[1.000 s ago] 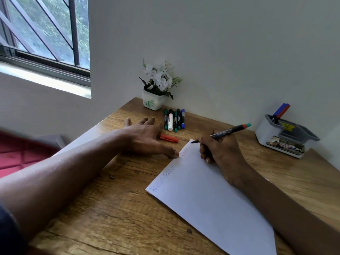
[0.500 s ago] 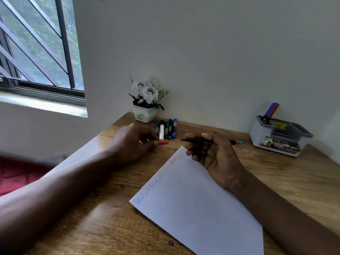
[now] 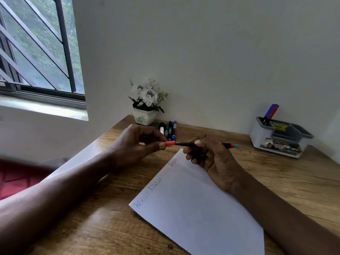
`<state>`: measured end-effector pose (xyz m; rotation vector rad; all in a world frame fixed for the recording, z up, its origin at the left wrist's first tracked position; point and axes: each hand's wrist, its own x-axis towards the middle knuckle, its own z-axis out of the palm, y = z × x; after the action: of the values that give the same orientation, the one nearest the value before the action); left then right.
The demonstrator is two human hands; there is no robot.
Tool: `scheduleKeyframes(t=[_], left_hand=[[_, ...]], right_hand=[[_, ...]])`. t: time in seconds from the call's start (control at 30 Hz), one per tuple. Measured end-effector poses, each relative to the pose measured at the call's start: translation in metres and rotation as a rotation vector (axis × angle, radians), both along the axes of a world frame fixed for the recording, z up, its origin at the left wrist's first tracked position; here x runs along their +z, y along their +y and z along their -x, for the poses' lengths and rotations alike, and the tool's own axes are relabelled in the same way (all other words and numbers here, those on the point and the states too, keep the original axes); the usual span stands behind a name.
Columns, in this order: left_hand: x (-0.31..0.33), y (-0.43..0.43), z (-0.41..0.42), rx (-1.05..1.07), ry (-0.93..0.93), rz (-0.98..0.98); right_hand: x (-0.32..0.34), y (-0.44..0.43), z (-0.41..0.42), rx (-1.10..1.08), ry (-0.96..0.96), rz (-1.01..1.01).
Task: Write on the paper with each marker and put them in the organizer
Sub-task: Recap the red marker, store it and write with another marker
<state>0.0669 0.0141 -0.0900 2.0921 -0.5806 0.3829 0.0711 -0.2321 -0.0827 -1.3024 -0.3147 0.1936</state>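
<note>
My right hand (image 3: 211,157) grips a slim black marker (image 3: 185,144) held level above the top of the white paper (image 3: 198,208); its red and teal end (image 3: 233,145) sticks out to the right. My left hand (image 3: 136,144) pinches the red cap (image 3: 170,143) at the marker's tip. The paper bears blue and red writing along its upper left edge. Several markers (image 3: 168,130) lie side by side by the flower pot. The grey and white organizer (image 3: 279,138) stands at the right and holds a blue and a red marker (image 3: 271,111).
A white pot of white flowers (image 3: 145,105) stands at the table's back corner by the wall. The wooden table (image 3: 276,173) runs left to an edge below the window (image 3: 36,52). Something red (image 3: 16,179) lies beyond that left edge.
My left hand picked up the red cap from the table and brought it to the marker's tip. My right hand stopped writing, lifted off the paper and turned the marker level.
</note>
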Motion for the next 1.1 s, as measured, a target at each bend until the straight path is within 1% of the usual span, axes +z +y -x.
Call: scheduleKeyframes(t=[0.13,0.3,0.53,0.67,0.87,1.03,1.07,1.1], left_hand=[[0.001,0.000,0.000,-0.009,0.028,0.028],[0.003,-0.001,0.003,-0.021,0.043,0.000],[0.003,-0.012,0.009,-0.095,0.108,0.107],[0.001,-0.013,0.008,-0.103,0.142,0.165],[0.002,-0.013,0.009,-0.175,0.180,0.352],[0.005,-0.015,0.011,-0.195,0.178,0.362],[0.006,-0.014,0.010,-0.173,0.163,0.348],[0.007,-0.013,0.010,-0.126,0.132,0.292]], right_hand=[[-0.001,0.000,0.000,-0.007,-0.004,0.001],[0.000,0.002,0.001,-0.016,-0.013,-0.002],[-0.002,0.005,0.003,-0.059,-0.186,0.180],[-0.002,0.005,0.003,-0.085,-0.276,0.235],[0.000,0.014,0.000,-0.060,-0.257,0.120],[0.004,0.017,0.004,-0.064,-0.257,0.081],[0.005,0.018,0.006,-0.060,-0.262,0.071],[0.005,0.017,0.007,-0.061,-0.271,0.064]])
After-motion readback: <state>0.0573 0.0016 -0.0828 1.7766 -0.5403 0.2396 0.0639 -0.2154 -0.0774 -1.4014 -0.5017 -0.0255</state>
